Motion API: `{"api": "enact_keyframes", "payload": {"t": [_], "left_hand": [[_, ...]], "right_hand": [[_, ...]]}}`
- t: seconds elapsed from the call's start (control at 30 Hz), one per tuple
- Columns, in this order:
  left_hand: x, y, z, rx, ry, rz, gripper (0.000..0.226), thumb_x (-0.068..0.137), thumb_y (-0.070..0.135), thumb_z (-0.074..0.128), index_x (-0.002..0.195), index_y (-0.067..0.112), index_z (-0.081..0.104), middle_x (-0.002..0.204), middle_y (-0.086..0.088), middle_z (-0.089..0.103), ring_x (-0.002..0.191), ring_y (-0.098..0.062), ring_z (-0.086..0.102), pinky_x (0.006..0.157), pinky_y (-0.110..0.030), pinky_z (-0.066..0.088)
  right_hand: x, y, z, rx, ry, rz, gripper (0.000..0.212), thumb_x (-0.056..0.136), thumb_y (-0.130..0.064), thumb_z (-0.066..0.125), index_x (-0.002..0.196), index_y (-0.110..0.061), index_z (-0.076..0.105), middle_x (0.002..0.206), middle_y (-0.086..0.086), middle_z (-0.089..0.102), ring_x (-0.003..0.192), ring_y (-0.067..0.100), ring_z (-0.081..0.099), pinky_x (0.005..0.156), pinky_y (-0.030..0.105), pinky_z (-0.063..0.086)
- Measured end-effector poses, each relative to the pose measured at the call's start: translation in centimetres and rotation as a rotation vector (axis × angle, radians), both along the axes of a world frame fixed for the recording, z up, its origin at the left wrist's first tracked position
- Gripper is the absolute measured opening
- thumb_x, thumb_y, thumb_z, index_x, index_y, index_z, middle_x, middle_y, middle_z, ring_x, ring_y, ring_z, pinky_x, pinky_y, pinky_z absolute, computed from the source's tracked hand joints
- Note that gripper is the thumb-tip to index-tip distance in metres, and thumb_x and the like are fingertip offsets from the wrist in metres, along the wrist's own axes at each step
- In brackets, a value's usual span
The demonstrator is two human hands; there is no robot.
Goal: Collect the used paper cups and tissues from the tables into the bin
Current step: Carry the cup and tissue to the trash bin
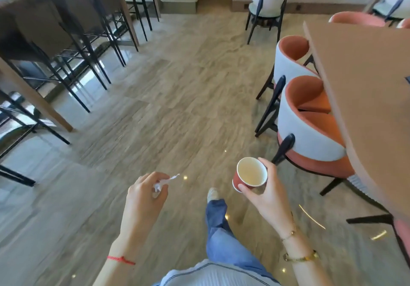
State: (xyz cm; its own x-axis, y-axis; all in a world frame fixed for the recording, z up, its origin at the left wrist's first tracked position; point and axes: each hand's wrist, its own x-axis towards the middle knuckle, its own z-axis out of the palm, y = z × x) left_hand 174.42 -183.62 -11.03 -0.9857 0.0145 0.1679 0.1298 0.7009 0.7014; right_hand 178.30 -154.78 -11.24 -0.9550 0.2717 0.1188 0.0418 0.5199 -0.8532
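Head view: left hand clenches crumpled white tissue at lower centre; right hand grips red paper cup beside it, mouth up; bin unseen; carry cup level, tissue tight.

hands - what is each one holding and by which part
The left hand pinches a crumpled tissue in its fingertips; the right hand grips a red paper cup around its side wall.

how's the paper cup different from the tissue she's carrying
The paper cup is a rigid, round, red-walled shape, open mouth up; the tissue is white and crumpled. The right hand wraps the cup's side; the left hand pinches the tissue. Both are carried above the floor.
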Motion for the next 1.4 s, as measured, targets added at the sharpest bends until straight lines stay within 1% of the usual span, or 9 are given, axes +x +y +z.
{"api": "enact_keyframes", "payload": {"t": [0.07,0.17,0.4,0.6,0.7,0.87,1.0,1.2,1.4], "left_hand": [[-4.8,0.8,-0.2,0.003,-0.003,0.007,0.030,0.077,0.007,0.074,0.090,0.033,0.068,0.082,0.020,0.062,0.077,-0.005,0.061,0.070,-0.032,0.054],[-12.8,2.3,-0.2,0.008,0.001,0.021,0.030,0.077,0.006,0.074,0.090,0.032,0.069,0.082,0.017,0.063,0.077,-0.007,0.062,0.071,-0.032,0.054],[-31.6,5.7,2.4,-0.025,0.031,0.006,0.027,0.079,0.009,0.074,0.092,0.032,0.069,0.083,0.021,0.061,0.076,-0.005,0.061,0.070,-0.028,0.051],[-44.3,7.9,2.1,0.008,0.024,0.041,0.033,0.076,0.005,0.074,0.088,0.035,0.067,0.084,0.021,0.062,0.075,-0.003,0.061,0.070,-0.029,0.052],[-51.0,9.2,1.0,0.016,0.011,0.026,0.038,0.076,0.006,0.074,0.089,0.040,0.064,0.085,0.019,0.063,0.074,-0.004,0.062,0.068,-0.024,0.048],[-64.0,12.1,0.2,0.002,0.008,-0.021,0.028,0.078,0.007,0.074,0.090,0.032,0.068,0.084,0.017,0.063,0.076,-0.009,0.063,0.067,-0.029,0.051],[-76.0,15.0,1.3,0.010,0.035,-0.070,0.030,0.077,0.003,0.073,0.090,0.029,0.069,0.082,0.019,0.062,0.075,-0.006,0.062,0.067,-0.025,0.052],[-93.4,21.1,3.3,0.002,0.048,-0.223,0.026,0.078,0.003,0.072,0.091,0.026,0.071,0.081,0.014,0.063,0.078,-0.011,0.062,0.072,-0.038,0.056],[-106.4,29.1,3.1,-0.017,-0.003,-0.375,0.025,0.080,0.006,0.072,0.092,0.028,0.069,0.086,0.021,0.062,0.083,-0.008,0.062,0.073,-0.030,0.055]], "right_hand": [[-5.0,0.8,-0.5,-0.002,-0.003,0.006,0.072,0.069,-0.033,0.081,0.129,-0.029,0.040,0.123,-0.026,0.049,0.110,0.001,0.053,0.089,0.012,0.041],[-13.2,2.2,-0.7,0.009,-0.002,-0.001,0.074,0.069,-0.029,0.083,0.129,-0.025,0.041,0.122,-0.015,0.053,0.108,0.005,0.053,0.087,0.011,0.040],[-32.7,5.8,1.6,0.025,0.015,0.019,0.076,0.069,-0.027,0.082,0.132,-0.020,0.040,0.126,-0.008,0.051,0.112,0.009,0.051,0.093,0.023,0.042],[-45.1,8.5,1.7,0.023,-0.008,0.024,0.077,0.070,-0.031,0.081,0.133,-0.024,0.038,0.128,-0.010,0.050,0.115,0.010,0.050,0.096,0.029,0.045],[-51.0,9.7,0.6,0.034,-0.012,-0.006,0.077,0.069,-0.034,0.082,0.133,-0.025,0.039,0.128,-0.009,0.052,0.114,0.009,0.051,0.096,0.030,0.046],[-62.3,12.2,-0.8,0.036,-0.024,-0.034,0.078,0.068,-0.036,0.082,0.132,-0.027,0.038,0.127,-0.009,0.052,0.113,0.011,0.052,0.095,0.034,0.048],[-73.2,14.6,-0.2,-0.001,-0.011,-0.085,0.079,0.068,-0.034,0.082,0.133,-0.029,0.038,0.125,-0.013,0.051,0.112,0.009,0.053,0.094,0.038,0.049],[-86.7,19.4,1.2,-0.032,0.011,-0.239,0.077,0.068,-0.031,0.083,0.132,-0.026,0.040,0.125,-0.013,0.053,0.112,0.009,0.054,0.094,0.032,0.047],[-96.0,25.6,0.3,-0.040,-0.013,-0.366,0.076,0.068,-0.025,0.083,0.132,-0.020,0.042,0.124,-0.011,0.051,0.113,-0.001,0.046,0.094,0.011,0.037]]}}
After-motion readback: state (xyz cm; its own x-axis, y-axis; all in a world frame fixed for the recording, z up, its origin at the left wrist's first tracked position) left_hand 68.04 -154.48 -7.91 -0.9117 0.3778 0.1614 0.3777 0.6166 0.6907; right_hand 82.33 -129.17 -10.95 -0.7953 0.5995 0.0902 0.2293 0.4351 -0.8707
